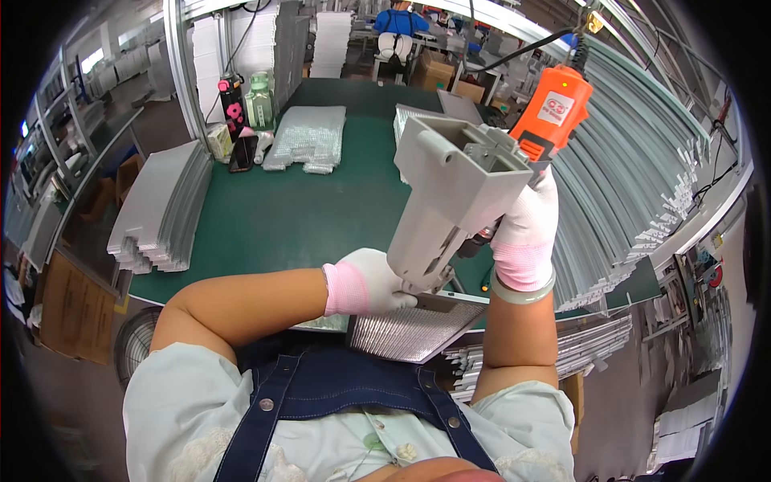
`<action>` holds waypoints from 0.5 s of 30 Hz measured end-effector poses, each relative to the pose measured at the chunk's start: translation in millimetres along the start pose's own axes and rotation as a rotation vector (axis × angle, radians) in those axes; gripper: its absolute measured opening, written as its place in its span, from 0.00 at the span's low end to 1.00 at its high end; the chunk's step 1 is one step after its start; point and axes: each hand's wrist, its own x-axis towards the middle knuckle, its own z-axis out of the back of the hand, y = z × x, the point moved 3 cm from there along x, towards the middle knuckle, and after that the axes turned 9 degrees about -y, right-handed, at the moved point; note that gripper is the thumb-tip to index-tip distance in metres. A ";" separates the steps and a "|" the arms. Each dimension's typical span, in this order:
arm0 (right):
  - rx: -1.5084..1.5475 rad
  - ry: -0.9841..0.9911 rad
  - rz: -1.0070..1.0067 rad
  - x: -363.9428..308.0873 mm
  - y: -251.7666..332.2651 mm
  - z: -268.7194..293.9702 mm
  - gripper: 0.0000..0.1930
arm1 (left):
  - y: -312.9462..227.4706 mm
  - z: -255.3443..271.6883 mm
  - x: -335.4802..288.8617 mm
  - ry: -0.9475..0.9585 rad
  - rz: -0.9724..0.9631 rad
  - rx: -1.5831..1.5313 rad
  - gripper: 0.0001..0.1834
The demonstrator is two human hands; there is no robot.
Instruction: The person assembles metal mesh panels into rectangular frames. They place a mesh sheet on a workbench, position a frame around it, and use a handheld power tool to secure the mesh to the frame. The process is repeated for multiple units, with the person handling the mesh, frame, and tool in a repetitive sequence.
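Grey housing (450, 201) gripped by left hand (365, 281); right hand (526, 229) holds orange driver (554, 108).

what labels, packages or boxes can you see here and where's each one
Label: pale rectangular sticker on the orange power tool held up by the right hand.
Clear bags: a crinkled stack at the far side of the green table.
Cardboard boxes: brown, beyond the table's far end.
Bottle: dark with pink cap, far left of the table.

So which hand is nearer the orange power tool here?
Right. The right hand is just under the orange power tool, apparently gripping its lower end; the left hand sits lower, at the bottom of the grey plastic housing.
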 end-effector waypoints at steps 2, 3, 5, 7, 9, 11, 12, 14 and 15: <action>-0.002 -0.005 -0.014 3.8 2.3 1.2 0.22 | -4.3 6.6 1.7 0.093 0.028 -0.004 0.18; 0.019 -0.045 0.008 5.9 6.6 1.5 0.20 | -6.1 10.8 2.1 0.125 0.041 -0.006 0.18; 0.063 -0.120 0.044 9.0 15.4 1.2 0.15 | -8.5 17.2 -2.2 0.165 0.068 -0.010 0.18; 0.108 -0.211 0.062 16.5 27.0 5.2 0.10 | -10.1 26.6 -3.0 0.316 0.165 -0.028 0.17; 0.090 -0.236 0.100 22.2 38.6 11.8 0.11 | -14.1 36.4 -10.5 0.295 0.154 -0.048 0.16; 0.009 -0.204 0.134 28.2 44.4 20.8 0.12 | -18.7 44.1 -22.2 0.274 0.158 -0.072 0.14; -0.004 -0.203 0.156 30.5 45.6 23.2 0.13 | -18.7 47.2 -27.7 0.262 0.165 -0.083 0.14; -0.047 -0.197 0.192 37.5 41.3 27.8 0.15 | -17.9 54.5 -44.5 0.237 0.204 -0.104 0.13; -0.083 -0.199 0.213 41.8 37.6 33.0 0.15 | -18.4 59.1 -53.1 0.222 0.216 -0.126 0.12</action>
